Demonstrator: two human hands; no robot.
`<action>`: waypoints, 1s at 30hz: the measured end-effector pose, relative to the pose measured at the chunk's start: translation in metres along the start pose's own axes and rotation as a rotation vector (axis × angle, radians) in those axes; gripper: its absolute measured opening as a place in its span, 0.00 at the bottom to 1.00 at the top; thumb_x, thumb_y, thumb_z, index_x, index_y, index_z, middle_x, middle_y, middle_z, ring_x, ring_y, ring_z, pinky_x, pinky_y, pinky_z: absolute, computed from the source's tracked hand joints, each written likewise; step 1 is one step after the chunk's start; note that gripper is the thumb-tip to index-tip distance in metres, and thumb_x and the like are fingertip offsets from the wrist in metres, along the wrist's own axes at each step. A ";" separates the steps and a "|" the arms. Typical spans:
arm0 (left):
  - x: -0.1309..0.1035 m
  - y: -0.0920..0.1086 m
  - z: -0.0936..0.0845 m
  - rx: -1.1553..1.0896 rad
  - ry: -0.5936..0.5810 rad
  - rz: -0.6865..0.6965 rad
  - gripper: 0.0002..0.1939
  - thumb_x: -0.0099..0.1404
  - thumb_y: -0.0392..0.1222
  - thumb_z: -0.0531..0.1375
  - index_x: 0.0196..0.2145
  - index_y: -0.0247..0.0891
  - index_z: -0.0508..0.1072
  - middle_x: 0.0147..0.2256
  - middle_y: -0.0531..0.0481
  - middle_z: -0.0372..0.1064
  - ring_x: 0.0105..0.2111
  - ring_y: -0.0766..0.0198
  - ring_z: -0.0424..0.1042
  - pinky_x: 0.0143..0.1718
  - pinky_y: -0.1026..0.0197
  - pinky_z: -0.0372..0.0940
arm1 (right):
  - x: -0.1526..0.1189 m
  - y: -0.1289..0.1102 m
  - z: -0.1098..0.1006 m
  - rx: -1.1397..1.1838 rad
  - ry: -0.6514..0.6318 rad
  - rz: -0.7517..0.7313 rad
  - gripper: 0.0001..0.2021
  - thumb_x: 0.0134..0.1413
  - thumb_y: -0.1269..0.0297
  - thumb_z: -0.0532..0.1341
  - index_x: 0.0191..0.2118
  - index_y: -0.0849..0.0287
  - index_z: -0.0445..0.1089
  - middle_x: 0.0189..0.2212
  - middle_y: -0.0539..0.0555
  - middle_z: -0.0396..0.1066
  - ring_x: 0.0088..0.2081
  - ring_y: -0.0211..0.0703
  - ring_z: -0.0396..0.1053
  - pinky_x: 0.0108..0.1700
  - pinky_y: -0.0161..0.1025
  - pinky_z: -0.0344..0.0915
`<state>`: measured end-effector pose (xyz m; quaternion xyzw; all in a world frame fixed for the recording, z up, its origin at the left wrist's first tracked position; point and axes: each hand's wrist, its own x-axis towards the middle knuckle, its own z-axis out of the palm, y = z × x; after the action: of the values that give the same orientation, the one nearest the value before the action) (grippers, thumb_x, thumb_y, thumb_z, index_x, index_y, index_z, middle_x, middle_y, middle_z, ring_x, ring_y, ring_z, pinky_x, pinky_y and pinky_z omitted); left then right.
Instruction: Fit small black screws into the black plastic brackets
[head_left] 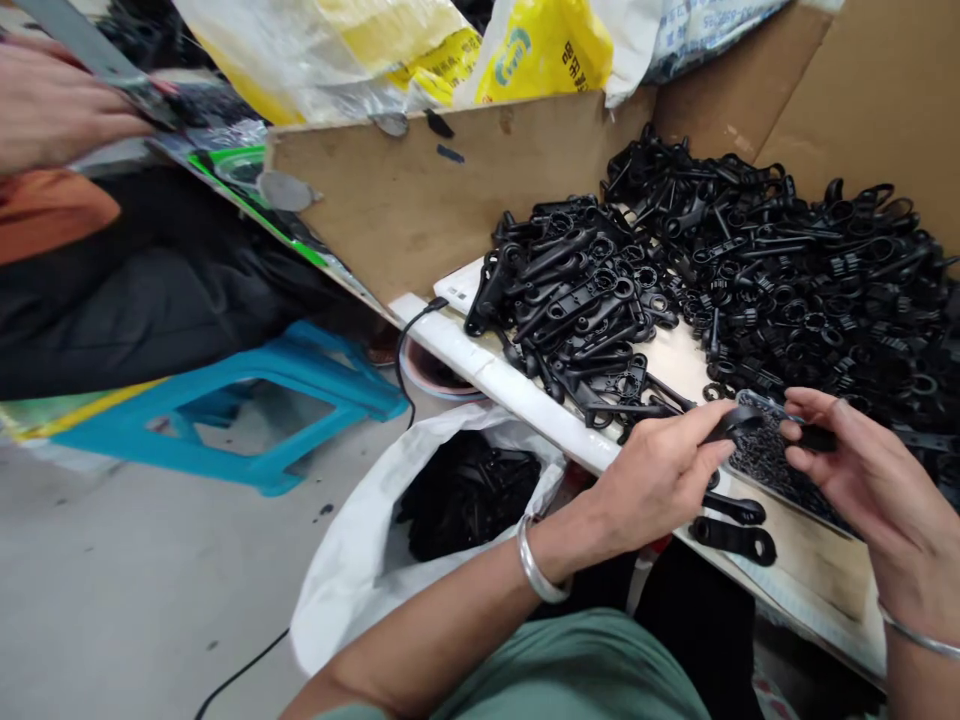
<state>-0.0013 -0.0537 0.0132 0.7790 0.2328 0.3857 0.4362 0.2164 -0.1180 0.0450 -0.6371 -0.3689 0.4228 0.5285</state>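
My left hand pinches a black ring-ended plastic part over the table's front edge. Just to its right, my right hand has its thumb and fingers closed round a small black part. Between the hands lies a clear tray of tiny dark pieces. Below my left hand, two black flat parts with ring ends rest at the table edge. Beyond are a pile of long black parts and a larger heap of black ring parts.
An open white sack of black parts stands below the table edge. A wooden board and cardboard wall bound the heaps. Another person's hand is at upper left, above a blue stool.
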 end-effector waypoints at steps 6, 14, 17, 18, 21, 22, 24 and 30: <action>0.002 0.005 0.021 -0.866 -0.121 -0.489 0.22 0.64 0.37 0.58 0.55 0.28 0.67 0.41 0.40 0.73 0.27 0.71 0.68 0.23 0.69 0.61 | -0.018 0.012 0.004 0.124 -0.015 0.010 0.12 0.49 0.59 0.71 0.40 0.54 0.80 0.47 0.56 0.77 0.49 0.46 0.75 0.55 0.39 0.72; 0.003 0.004 0.038 -1.141 -0.143 -0.522 0.14 0.60 0.33 0.61 0.45 0.32 0.73 0.53 0.39 0.66 0.42 0.60 0.72 0.31 0.66 0.71 | -0.029 0.021 0.017 -0.121 0.179 -0.319 0.14 0.51 0.55 0.70 0.43 0.54 0.77 0.37 0.53 0.78 0.27 0.34 0.72 0.31 0.33 0.73; 0.001 0.002 0.042 -1.135 -0.093 -0.516 0.17 0.59 0.31 0.60 0.47 0.33 0.73 0.52 0.40 0.67 0.46 0.57 0.72 0.36 0.63 0.72 | -0.034 0.018 0.020 -0.122 0.139 -0.291 0.16 0.49 0.55 0.71 0.42 0.56 0.72 0.33 0.52 0.78 0.19 0.34 0.67 0.20 0.34 0.67; 0.001 0.001 0.044 -1.125 -0.071 -0.512 0.18 0.59 0.30 0.60 0.48 0.34 0.72 0.51 0.40 0.68 0.48 0.56 0.71 0.37 0.63 0.72 | -0.035 0.017 0.021 -0.148 0.135 -0.264 0.17 0.48 0.54 0.72 0.40 0.56 0.70 0.30 0.51 0.77 0.18 0.35 0.67 0.18 0.33 0.66; -0.001 0.000 0.048 -1.090 -0.055 -0.490 0.20 0.58 0.30 0.60 0.49 0.35 0.74 0.49 0.43 0.71 0.48 0.56 0.71 0.40 0.62 0.70 | -0.038 0.018 0.024 -0.301 0.166 -0.182 0.19 0.49 0.49 0.70 0.37 0.54 0.63 0.20 0.46 0.72 0.13 0.35 0.62 0.13 0.31 0.58; -0.001 0.001 0.050 -1.087 -0.069 -0.483 0.20 0.58 0.29 0.60 0.49 0.35 0.74 0.48 0.44 0.72 0.47 0.57 0.72 0.40 0.62 0.69 | -0.037 0.019 0.025 -0.350 0.180 -0.166 0.19 0.51 0.47 0.68 0.36 0.54 0.62 0.17 0.44 0.69 0.12 0.35 0.60 0.12 0.31 0.56; -0.002 0.002 0.052 -1.101 -0.097 -0.475 0.19 0.58 0.30 0.59 0.48 0.34 0.75 0.46 0.44 0.73 0.46 0.58 0.73 0.42 0.61 0.69 | -0.035 0.020 0.027 -0.418 0.204 -0.174 0.19 0.53 0.44 0.65 0.34 0.54 0.62 0.15 0.44 0.66 0.12 0.34 0.57 0.12 0.30 0.53; -0.005 0.003 0.057 -1.228 -0.044 -0.512 0.17 0.56 0.34 0.64 0.45 0.33 0.76 0.41 0.45 0.74 0.41 0.61 0.73 0.43 0.61 0.69 | -0.027 0.022 0.032 -0.775 0.308 -0.455 0.18 0.62 0.45 0.57 0.33 0.55 0.68 0.18 0.46 0.67 0.16 0.34 0.63 0.18 0.32 0.57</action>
<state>0.0416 -0.0871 -0.0040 0.3169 0.1396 0.3164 0.8831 0.1772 -0.1348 0.0248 -0.7458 -0.5468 0.0281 0.3795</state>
